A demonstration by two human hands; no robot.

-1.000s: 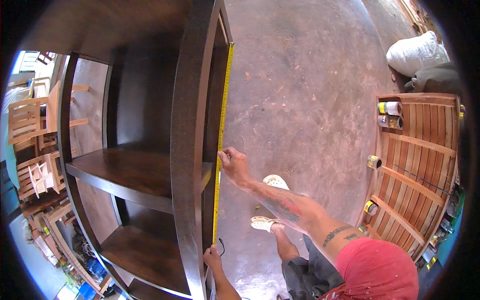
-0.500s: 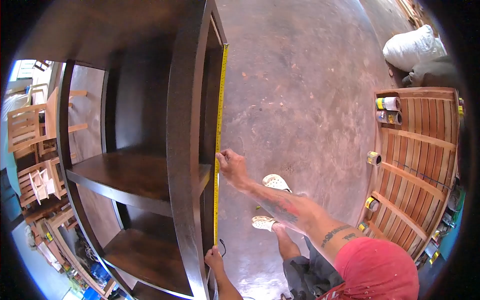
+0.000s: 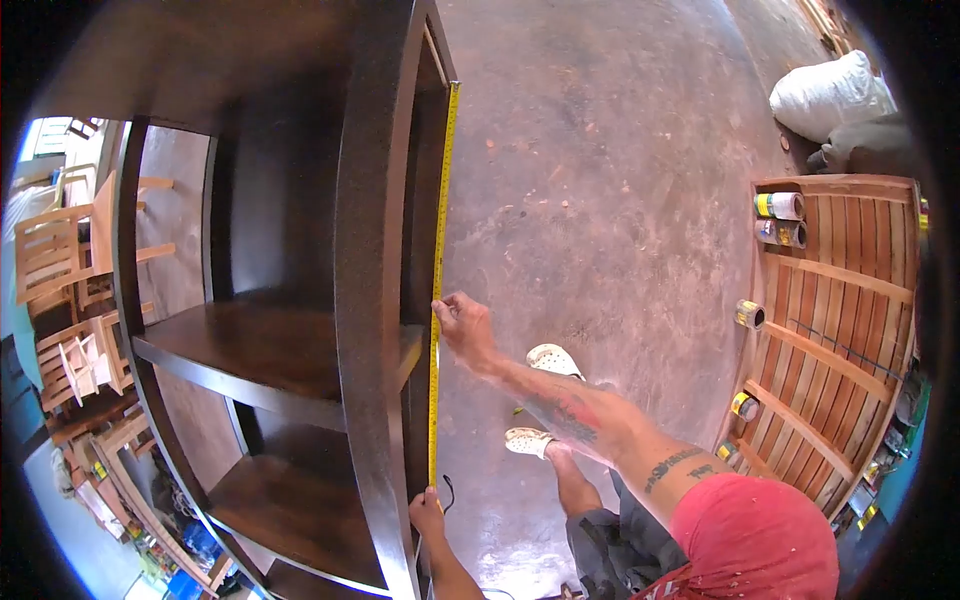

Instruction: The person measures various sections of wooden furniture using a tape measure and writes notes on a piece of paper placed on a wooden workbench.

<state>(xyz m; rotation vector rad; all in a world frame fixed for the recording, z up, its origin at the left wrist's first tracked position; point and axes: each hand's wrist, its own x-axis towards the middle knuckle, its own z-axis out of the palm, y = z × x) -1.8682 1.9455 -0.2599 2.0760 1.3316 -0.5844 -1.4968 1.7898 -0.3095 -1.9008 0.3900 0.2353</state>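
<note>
A yellow tape measure (image 3: pixel 446 180) runs stretched along the back edge of a dark brown wooden shelf unit (image 3: pixel 372 250). Its far end lies at the unit's upper corner. My right hand (image 3: pixel 466 328) is closed, with thumb and fingers pinching the tape about midway along the visible length. Lower down, my left hand (image 3: pixel 427 512) is closed around the tape beside the unit's edge. A dark cord loop (image 3: pixel 448 492) shows next to that hand; the tape's case is not visible.
A slatted wooden panel (image 3: pixel 830 330) stands at right, with several cans along it. A white sack (image 3: pixel 832 95) lies at upper right. Light wooden chairs (image 3: pixel 60 255) are stacked at far left. My feet in white clogs (image 3: pixel 553 360) stand on the concrete floor (image 3: pixel 600 200).
My right hand has shifted very slightly up along the tape. The left hand stays almost where it was, and the tape still lies along the unit's edge.
</note>
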